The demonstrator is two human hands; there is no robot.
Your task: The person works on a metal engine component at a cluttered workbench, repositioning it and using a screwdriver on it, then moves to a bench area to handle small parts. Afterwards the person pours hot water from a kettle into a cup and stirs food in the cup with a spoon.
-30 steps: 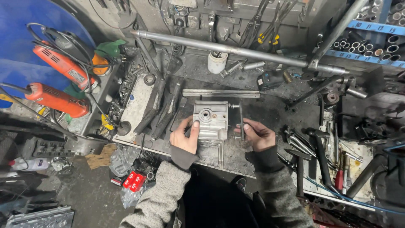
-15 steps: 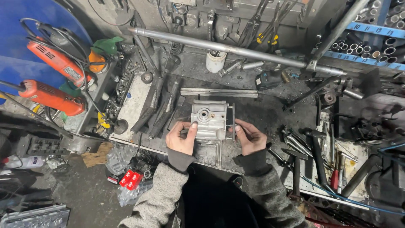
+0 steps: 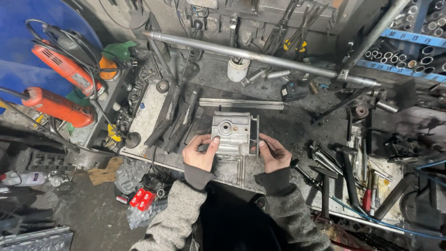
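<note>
A grey cast metal block [image 3: 231, 132] sits near the front edge of the tabletop [image 3: 297, 135], with both hands on it. The left hand [image 3: 200, 152] grasps its near left corner, thumb pressed on the top face. The right hand [image 3: 273, 153] holds the right side, fingertips against a dark plate [image 3: 253, 135] standing along that edge; whether the plate is fixed to the block is hard to tell from here. The block looks heavy and rigid, with hard edges and a likely greasy surface, so it is probably best gripped by its two flat sides, as now, and not by the round holes on top.

Just behind it lies a flat metal strip [image 3: 241, 103], and dark bars [image 3: 169, 118] lie close on the left. Hammers and other hand tools [image 3: 346, 162] crowd the right. Farther back, a long steel tube [image 3: 260, 56] crosses the bench beside a white cup [image 3: 238, 69]. Two orange grinders [image 3: 60, 88] rest well off to the left.
</note>
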